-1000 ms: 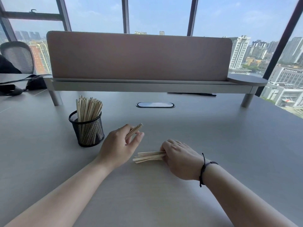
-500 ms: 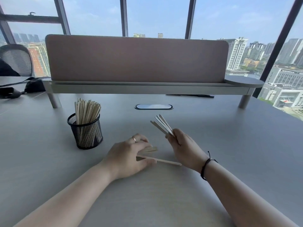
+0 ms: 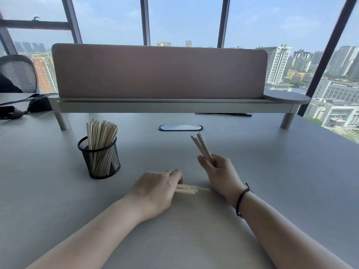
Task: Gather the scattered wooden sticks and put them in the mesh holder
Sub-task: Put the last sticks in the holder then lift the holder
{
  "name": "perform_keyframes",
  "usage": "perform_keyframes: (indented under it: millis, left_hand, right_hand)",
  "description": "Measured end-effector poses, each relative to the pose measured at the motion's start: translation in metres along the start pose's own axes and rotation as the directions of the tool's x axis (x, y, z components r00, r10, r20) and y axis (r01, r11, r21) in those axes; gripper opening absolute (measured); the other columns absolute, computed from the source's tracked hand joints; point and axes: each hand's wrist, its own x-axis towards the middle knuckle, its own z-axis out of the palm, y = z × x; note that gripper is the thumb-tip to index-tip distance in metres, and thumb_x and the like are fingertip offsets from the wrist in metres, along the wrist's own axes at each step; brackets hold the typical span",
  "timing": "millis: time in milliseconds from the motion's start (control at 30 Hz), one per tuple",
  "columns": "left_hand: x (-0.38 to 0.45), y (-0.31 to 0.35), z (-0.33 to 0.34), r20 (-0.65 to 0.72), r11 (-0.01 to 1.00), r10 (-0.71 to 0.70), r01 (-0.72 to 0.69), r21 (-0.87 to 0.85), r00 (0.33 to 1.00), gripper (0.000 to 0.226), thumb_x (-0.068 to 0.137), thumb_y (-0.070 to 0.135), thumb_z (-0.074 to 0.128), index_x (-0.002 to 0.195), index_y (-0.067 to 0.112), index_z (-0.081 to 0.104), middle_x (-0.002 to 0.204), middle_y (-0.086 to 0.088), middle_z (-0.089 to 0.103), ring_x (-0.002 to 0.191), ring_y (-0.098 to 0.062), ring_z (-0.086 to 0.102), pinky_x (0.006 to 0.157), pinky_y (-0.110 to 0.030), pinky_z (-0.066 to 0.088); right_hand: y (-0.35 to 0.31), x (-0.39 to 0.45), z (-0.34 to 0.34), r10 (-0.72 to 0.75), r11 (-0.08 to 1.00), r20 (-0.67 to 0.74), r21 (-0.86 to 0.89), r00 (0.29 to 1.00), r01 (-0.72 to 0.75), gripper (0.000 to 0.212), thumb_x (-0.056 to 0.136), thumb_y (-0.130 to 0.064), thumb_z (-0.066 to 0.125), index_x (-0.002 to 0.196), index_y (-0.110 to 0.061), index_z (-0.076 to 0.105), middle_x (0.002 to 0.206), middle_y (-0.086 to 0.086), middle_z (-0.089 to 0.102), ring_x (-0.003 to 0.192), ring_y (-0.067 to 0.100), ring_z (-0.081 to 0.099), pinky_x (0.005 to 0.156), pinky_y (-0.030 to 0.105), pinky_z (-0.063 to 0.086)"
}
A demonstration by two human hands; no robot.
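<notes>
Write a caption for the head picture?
Each hand holds sticks beside the holder.

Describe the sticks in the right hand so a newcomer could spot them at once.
On the grey desk, right of the mesh holder, the right hand grips a small bundle of sticks. They point up, in the air, unlike those flat under the left hand.

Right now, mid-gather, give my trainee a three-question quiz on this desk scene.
1. True or false: the black wire-mesh holder already contains wooden sticks.
2. Which hand holds a bundle of thin wooden sticks raised off the grey desk? A) left B) right
3. Fill in: the left hand covers pale flat sticks lying on the ___.

Key: 1 true; 2 B, the right hand; 3 desk.
</notes>
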Motion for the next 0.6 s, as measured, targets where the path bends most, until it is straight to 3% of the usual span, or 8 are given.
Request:
perform_keyframes:
  millis: [67,167,267,333,400,500,533,600]
  left_hand:
    - [-0.001,-0.008,0.003,-0.066,1.000,-0.022,0.020,-0.021,0.998,0.020,0.092,0.023,0.044,0.111,0.024,0.051,0.097,0.001,0.070,0.082,-0.032,0.067,0.062,-0.036,0.042]
    - [-0.001,-0.022,0.003,-0.234,0.972,-0.122,0.069,-0.223,0.965,0.031,0.090,0.058,0.054,0.096,0.027,0.052,0.068,0.010,0.060,0.063,-0.019,0.063,0.055,-0.033,0.044]
    - [-0.001,-0.028,-0.006,-0.369,0.836,-0.343,0.102,-0.539,0.864,0.058,0.084,0.070,0.055,0.064,0.017,0.045,0.049,0.002,0.038,0.045,-0.008,0.036,0.048,-0.033,0.034]
    - [0.001,-0.025,-0.016,-0.335,0.656,-0.519,0.115,-0.746,0.786,0.069,0.087,0.069,0.047,0.054,0.009,0.038,0.044,0.001,0.035,0.045,-0.010,0.035,0.048,-0.033,0.033]
    - [0.005,-0.022,-0.026,-0.204,0.409,-0.653,0.114,-0.905,0.730,0.072,0.088,0.067,0.047,0.047,0.010,0.036,0.041,0.006,0.031,0.044,-0.017,0.038,0.053,-0.037,0.037]
    - [0.008,-0.016,-0.029,-0.050,0.118,-0.645,0.035,-0.992,0.762,0.064,0.088,0.059,0.056,0.041,0.023,0.030,0.043,0.001,0.023,0.043,-0.021,0.040,0.057,-0.035,0.039]
    - [0.007,-0.014,-0.028,-0.024,0.082,-0.627,0.035,-0.996,0.779,0.062,0.090,0.054,0.059,0.043,0.025,0.030,0.044,-0.001,0.022,0.043,-0.021,0.037,0.054,-0.032,0.035]
    - [0.006,-0.013,-0.022,-0.021,0.108,-0.609,0.057,-0.992,0.793,0.062,0.096,0.044,0.062,0.046,0.025,0.032,0.043,0.000,0.027,0.042,-0.019,0.032,0.050,-0.030,0.029]
  right_hand:
    - [0.001,0.000,-0.002,0.073,0.991,-0.019,0.110,0.997,-0.071,0.052,0.094,-0.039,0.062,0.063,-0.007,0.036,0.061,0.005,0.028,0.054,0.018,0.024,0.052,0.031,0.017]
    - [0.001,0.001,-0.005,0.161,0.963,0.008,0.215,0.987,-0.159,0.068,0.089,-0.051,0.063,0.064,0.005,0.035,0.063,0.009,0.028,0.057,0.023,0.023,0.053,0.033,0.018]
    - [-0.002,0.000,-0.004,0.216,0.923,0.056,0.314,0.975,-0.223,0.064,0.089,-0.052,0.062,0.051,-0.010,0.032,0.053,0.007,0.027,0.045,0.019,0.022,0.047,0.027,0.017]
    - [-0.007,-0.003,-0.001,0.230,0.884,0.087,0.399,0.969,-0.245,0.059,0.094,-0.045,0.060,0.047,-0.023,0.032,0.049,0.005,0.027,0.039,0.017,0.023,0.045,0.026,0.021]
    - [-0.015,-0.007,0.004,0.203,0.868,0.125,0.437,0.971,-0.237,0.061,0.096,-0.043,0.057,0.044,-0.024,0.033,0.047,0.003,0.029,0.038,0.017,0.027,0.051,0.031,0.027]
    - [-0.032,-0.014,0.015,0.148,0.869,0.164,0.449,0.975,-0.207,0.068,0.098,-0.044,0.053,0.037,-0.021,0.037,0.042,-0.001,0.036,0.044,0.020,0.038,0.060,0.038,0.029]
    - [-0.036,-0.016,0.019,0.123,0.875,0.174,0.446,0.977,-0.189,0.069,0.099,-0.044,0.052,0.036,-0.021,0.037,0.042,-0.002,0.039,0.048,0.022,0.041,0.059,0.037,0.030]
    - [-0.041,-0.020,0.028,0.072,0.899,0.188,0.412,0.979,-0.145,0.067,0.099,-0.045,0.052,0.037,-0.020,0.039,0.044,0.002,0.045,0.056,0.025,0.044,0.055,0.034,0.032]
